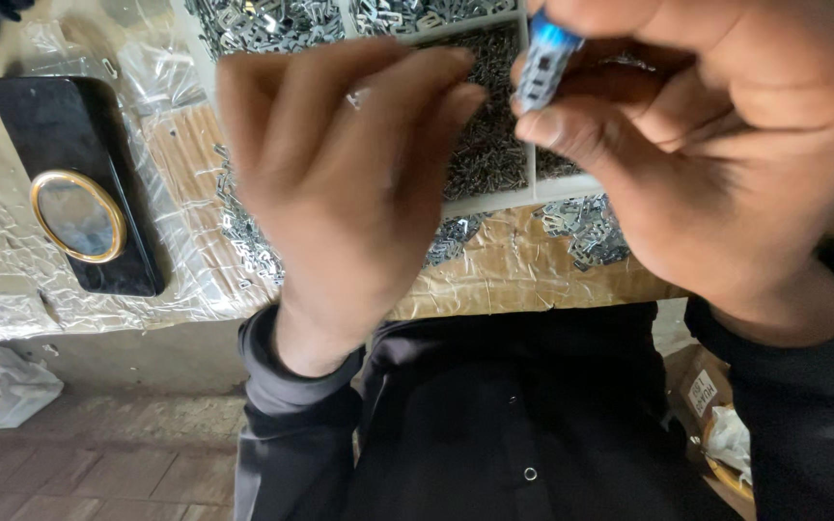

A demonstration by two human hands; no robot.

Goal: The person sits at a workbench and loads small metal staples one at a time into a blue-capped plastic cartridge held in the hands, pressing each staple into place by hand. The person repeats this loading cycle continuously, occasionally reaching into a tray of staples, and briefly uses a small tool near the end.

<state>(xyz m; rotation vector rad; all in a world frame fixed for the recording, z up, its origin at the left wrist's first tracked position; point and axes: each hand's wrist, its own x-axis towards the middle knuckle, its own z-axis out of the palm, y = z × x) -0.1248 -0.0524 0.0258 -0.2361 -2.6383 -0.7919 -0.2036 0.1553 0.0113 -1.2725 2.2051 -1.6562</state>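
My left hand [349, 183] is raised close to the camera, fingers curled together toward the right, fingertips near a small metal piece that I can barely see. My right hand [716, 145] pinches a small blue and grey part [542, 63] between thumb and fingers, just right of the left fingertips. Below both hands lies a white divided tray [494, 201] with compartments full of small metal parts. Whether the left fingers grip anything is hidden.
A black phone [79, 183] with a gold ring on its back lies at the left on the plastic-wrapped table [12, 270]. Loose metal clips [586, 230] lie spilled by the tray's near edge. A crumpled white rag [12, 384] lies on the brick floor.
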